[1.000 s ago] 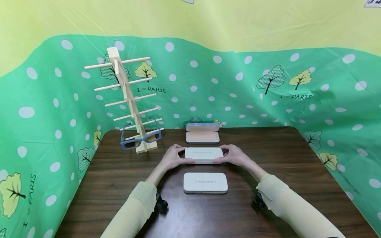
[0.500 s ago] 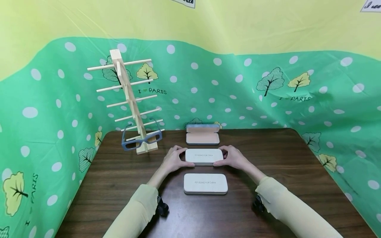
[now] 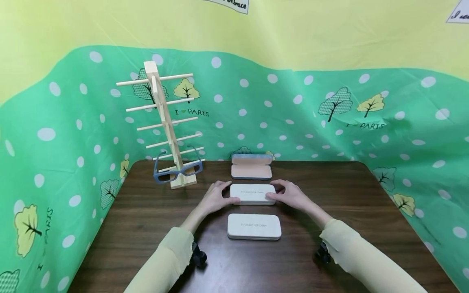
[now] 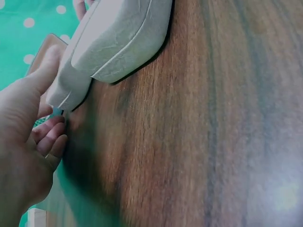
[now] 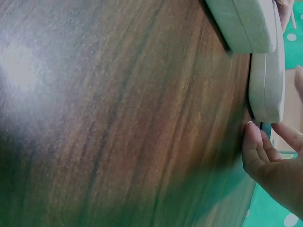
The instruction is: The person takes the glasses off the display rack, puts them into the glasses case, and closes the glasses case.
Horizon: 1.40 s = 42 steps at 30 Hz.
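A closed white glasses case (image 3: pixel 253 193) with small lettering lies lengthwise across the middle of the table. At its left end my left hand (image 3: pixel 215 197) holds it, thumb along the front edge and fingers around the back corner. My right hand (image 3: pixel 291 195) is at the other end; its thumb has come over the lid and, in the right wrist view, looks a little apart from it. The index finger (image 5: pixel 286 135) is by the case's end. A second closed white case (image 3: pixel 254 226) lies nearer to me. Behind the held case stands an open blue case (image 3: pixel 251 171) with a pink lining.
Blue-framed glasses (image 3: pixel 178 172) hang low on a wooden display rack (image 3: pixel 167 126) at the back left. A green and yellow printed cloth (image 3: pixel 264 118) hangs behind the dark wooden table (image 3: pixel 351 203). Black devices are strapped at both wrists.
My right thumb has risen from the front edge to above the lid of the middle case. The left hand keeps its hold. The head view has shifted slightly.
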Each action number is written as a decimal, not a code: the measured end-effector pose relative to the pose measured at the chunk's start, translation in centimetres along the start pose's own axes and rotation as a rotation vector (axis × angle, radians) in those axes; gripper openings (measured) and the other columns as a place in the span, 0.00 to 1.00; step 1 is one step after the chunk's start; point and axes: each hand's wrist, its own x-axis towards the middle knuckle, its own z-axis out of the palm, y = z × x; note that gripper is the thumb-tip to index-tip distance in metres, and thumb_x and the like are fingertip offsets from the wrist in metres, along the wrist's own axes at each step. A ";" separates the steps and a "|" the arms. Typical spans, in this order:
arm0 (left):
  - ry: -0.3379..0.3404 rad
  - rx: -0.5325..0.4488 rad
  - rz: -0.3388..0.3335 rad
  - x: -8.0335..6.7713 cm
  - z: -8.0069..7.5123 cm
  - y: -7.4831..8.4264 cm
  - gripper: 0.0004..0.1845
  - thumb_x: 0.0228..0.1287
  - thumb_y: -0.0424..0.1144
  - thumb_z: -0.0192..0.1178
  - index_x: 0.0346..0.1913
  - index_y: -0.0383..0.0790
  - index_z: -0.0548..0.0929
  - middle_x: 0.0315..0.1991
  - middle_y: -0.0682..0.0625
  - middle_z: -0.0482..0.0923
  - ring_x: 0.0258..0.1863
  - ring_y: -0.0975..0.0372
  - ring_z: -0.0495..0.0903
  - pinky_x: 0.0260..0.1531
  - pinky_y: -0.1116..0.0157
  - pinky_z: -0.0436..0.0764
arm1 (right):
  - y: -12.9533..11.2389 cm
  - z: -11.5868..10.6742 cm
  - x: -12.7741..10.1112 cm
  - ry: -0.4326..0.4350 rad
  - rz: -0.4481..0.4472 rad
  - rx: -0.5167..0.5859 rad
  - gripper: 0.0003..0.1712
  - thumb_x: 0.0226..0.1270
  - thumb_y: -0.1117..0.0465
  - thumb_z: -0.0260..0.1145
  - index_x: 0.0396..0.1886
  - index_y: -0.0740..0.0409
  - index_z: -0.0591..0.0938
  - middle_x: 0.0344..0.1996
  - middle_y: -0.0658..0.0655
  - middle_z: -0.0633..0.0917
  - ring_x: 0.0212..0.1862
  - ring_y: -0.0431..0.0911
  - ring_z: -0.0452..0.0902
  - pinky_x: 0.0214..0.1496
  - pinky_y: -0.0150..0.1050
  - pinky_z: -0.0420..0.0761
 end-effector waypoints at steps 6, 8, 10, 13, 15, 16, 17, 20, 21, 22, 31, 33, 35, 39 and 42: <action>0.052 -0.114 0.046 -1.0 -1.3 0.0 0.37 0.71 0.56 0.64 0.75 0.41 0.71 0.64 0.42 0.76 0.63 0.50 0.78 0.65 0.49 0.77 | -0.7 -0.2 -0.2 0.043 0.001 -0.011 0.42 0.66 0.34 0.69 0.70 0.56 0.77 0.61 0.65 0.78 0.45 0.49 0.82 0.39 0.36 0.81; 0.070 -0.142 0.066 -1.5 -2.1 0.2 0.35 0.71 0.55 0.64 0.75 0.41 0.71 0.64 0.41 0.76 0.64 0.50 0.79 0.65 0.49 0.78 | -1.1 -0.3 -0.1 0.081 -0.020 -0.027 0.40 0.67 0.34 0.69 0.69 0.56 0.78 0.60 0.66 0.78 0.45 0.50 0.82 0.40 0.37 0.81; 0.082 -0.167 0.078 -2.0 -3.0 0.5 0.34 0.72 0.54 0.64 0.74 0.43 0.72 0.65 0.40 0.76 0.64 0.49 0.79 0.65 0.49 0.78 | -1.6 -0.5 0.0 0.124 -0.044 -0.039 0.38 0.67 0.35 0.68 0.67 0.55 0.79 0.59 0.66 0.79 0.46 0.51 0.82 0.41 0.39 0.80; 0.104 -0.185 0.085 -2.9 -4.3 0.9 0.32 0.72 0.53 0.64 0.74 0.46 0.73 0.64 0.40 0.77 0.64 0.49 0.79 0.66 0.49 0.78 | -2.5 -0.7 0.2 0.174 -0.074 -0.036 0.36 0.68 0.36 0.68 0.65 0.55 0.81 0.57 0.64 0.81 0.48 0.52 0.82 0.45 0.41 0.80; 0.119 -0.169 0.087 -3.4 -4.9 1.1 0.30 0.72 0.53 0.64 0.73 0.48 0.74 0.64 0.42 0.78 0.64 0.50 0.79 0.67 0.50 0.78 | -3.2 -0.8 0.3 0.197 -0.093 -0.032 0.34 0.69 0.36 0.68 0.64 0.54 0.82 0.56 0.63 0.82 0.50 0.52 0.81 0.47 0.42 0.79; 0.124 -0.160 0.088 -3.7 -5.2 1.1 0.29 0.72 0.53 0.64 0.72 0.49 0.75 0.64 0.42 0.78 0.64 0.51 0.79 0.67 0.50 0.78 | -3.5 -0.8 0.4 0.205 -0.098 -0.026 0.34 0.69 0.36 0.68 0.63 0.54 0.83 0.55 0.62 0.82 0.50 0.52 0.81 0.49 0.42 0.79; 0.128 -0.150 0.094 -3.9 -5.5 1.2 0.29 0.72 0.53 0.64 0.72 0.49 0.75 0.64 0.43 0.78 0.64 0.52 0.79 0.67 0.50 0.77 | -3.8 -0.8 0.5 0.213 -0.104 -0.021 0.33 0.69 0.36 0.68 0.63 0.54 0.83 0.55 0.61 0.82 0.50 0.52 0.81 0.49 0.43 0.79; 0.137 -0.121 0.117 -4.7 -6.1 1.2 0.28 0.72 0.53 0.64 0.71 0.49 0.77 0.64 0.45 0.79 0.65 0.53 0.79 0.67 0.51 0.77 | -4.7 -0.7 0.7 0.226 -0.129 -0.008 0.32 0.70 0.37 0.67 0.62 0.54 0.84 0.54 0.60 0.83 0.50 0.52 0.82 0.51 0.44 0.80; 0.142 -0.119 0.130 -4.9 -6.3 1.3 0.27 0.72 0.52 0.64 0.70 0.49 0.77 0.64 0.46 0.79 0.65 0.52 0.79 0.67 0.50 0.77 | -5.0 -0.7 0.8 0.228 -0.131 -0.004 0.32 0.70 0.37 0.67 0.62 0.53 0.84 0.54 0.59 0.83 0.50 0.51 0.82 0.51 0.45 0.80; 0.147 -0.122 0.143 -5.1 -6.5 1.3 0.27 0.72 0.51 0.64 0.70 0.48 0.77 0.63 0.46 0.79 0.64 0.52 0.79 0.66 0.50 0.77 | -5.4 -0.7 0.8 0.229 -0.138 0.000 0.31 0.70 0.37 0.67 0.61 0.53 0.84 0.53 0.59 0.83 0.50 0.51 0.82 0.52 0.46 0.81; 0.244 -0.154 0.231 -6.9 -8.6 2.3 0.22 0.71 0.46 0.66 0.64 0.44 0.82 0.55 0.44 0.84 0.56 0.52 0.84 0.58 0.52 0.83 | -8.3 -0.4 1.8 0.182 -0.210 0.064 0.28 0.74 0.42 0.65 0.62 0.56 0.83 0.56 0.59 0.86 0.53 0.53 0.84 0.53 0.50 0.84; 0.275 -0.155 0.231 -7.3 -9.1 2.3 0.21 0.71 0.45 0.67 0.63 0.45 0.83 0.53 0.45 0.85 0.53 0.55 0.84 0.55 0.55 0.85 | -9.0 -0.4 2.0 0.169 -0.215 0.084 0.27 0.75 0.42 0.64 0.62 0.55 0.83 0.56 0.58 0.86 0.53 0.53 0.83 0.54 0.50 0.83; 0.312 -0.162 0.237 -7.6 -9.7 2.1 0.19 0.70 0.44 0.67 0.61 0.45 0.84 0.50 0.46 0.86 0.50 0.57 0.84 0.51 0.60 0.86 | -9.6 -0.2 2.3 0.157 -0.217 0.103 0.27 0.75 0.41 0.63 0.62 0.54 0.83 0.56 0.56 0.87 0.54 0.52 0.83 0.56 0.50 0.83; 0.407 -0.174 0.253 -8.6 -10.8 1.4 0.15 0.70 0.41 0.67 0.57 0.46 0.87 0.42 0.50 0.87 0.41 0.65 0.84 0.41 0.68 0.84 | -10.9 0.5 3.0 0.126 -0.218 0.148 0.27 0.75 0.40 0.62 0.62 0.52 0.84 0.56 0.54 0.87 0.56 0.51 0.82 0.58 0.50 0.82; 0.498 -0.183 0.258 -9.4 -11.6 0.8 0.11 0.70 0.38 0.67 0.53 0.46 0.89 0.37 0.53 0.86 0.34 0.70 0.81 0.36 0.73 0.82 | -11.9 1.2 3.5 0.106 -0.226 0.161 0.27 0.75 0.39 0.62 0.63 0.51 0.84 0.58 0.53 0.87 0.57 0.51 0.82 0.59 0.50 0.82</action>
